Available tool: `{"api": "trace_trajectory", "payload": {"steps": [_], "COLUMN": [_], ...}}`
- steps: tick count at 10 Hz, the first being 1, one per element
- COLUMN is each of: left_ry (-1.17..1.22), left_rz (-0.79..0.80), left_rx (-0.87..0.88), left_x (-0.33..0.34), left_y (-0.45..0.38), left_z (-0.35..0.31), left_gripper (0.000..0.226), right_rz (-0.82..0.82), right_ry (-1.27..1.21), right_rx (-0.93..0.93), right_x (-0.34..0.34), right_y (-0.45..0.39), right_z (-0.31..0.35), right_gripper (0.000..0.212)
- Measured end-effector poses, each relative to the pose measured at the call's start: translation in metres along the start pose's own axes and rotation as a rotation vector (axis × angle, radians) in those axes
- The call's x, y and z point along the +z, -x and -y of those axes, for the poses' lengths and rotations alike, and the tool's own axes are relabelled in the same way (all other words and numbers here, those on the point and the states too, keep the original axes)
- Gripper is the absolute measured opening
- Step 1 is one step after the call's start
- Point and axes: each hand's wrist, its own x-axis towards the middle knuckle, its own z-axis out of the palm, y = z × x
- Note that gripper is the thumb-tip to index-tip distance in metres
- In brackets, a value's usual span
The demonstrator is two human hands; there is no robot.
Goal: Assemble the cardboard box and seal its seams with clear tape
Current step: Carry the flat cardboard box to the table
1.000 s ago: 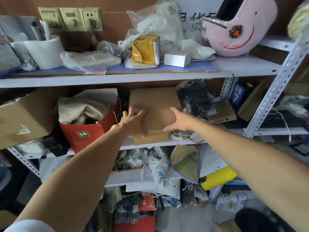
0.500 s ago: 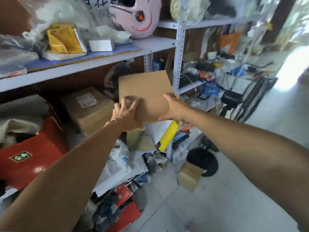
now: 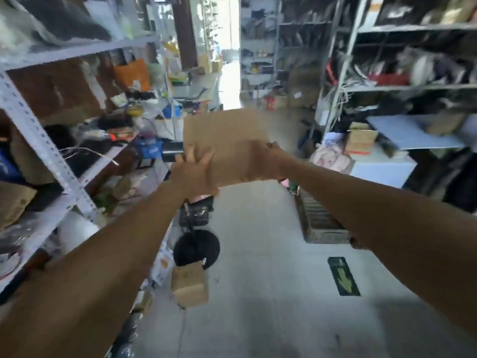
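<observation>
Head cam: left hand [image 3: 192, 174] and right hand [image 3: 260, 161] each grip the near edge of the flat cardboard box [image 3: 227, 140], fingers spread on top, held mid-air over the aisle. Probably light, stiff but bendy; best held w/ both hands at opposite edges. Small box [image 3: 189, 285] on floor [image 3: 271, 293], contents not visible; shelves [image 3: 46, 151] crammed.
</observation>
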Motion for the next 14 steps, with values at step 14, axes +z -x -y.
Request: {"api": "trace_trajectory", "payload": {"steps": [14], "left_ry": [0.224], "left_rz": [0.297], "left_rx": [1.322], "left_x": [0.093], "left_y": [-0.302], "left_z": [-0.808], "left_gripper": [0.121], "right_rz": [-0.501], "right_ry": [-0.256], "right_rx": [1.309], "right_x": [-0.167], "right_y": [0.15], "right_z": [-0.656], "right_gripper": [0.112]}}
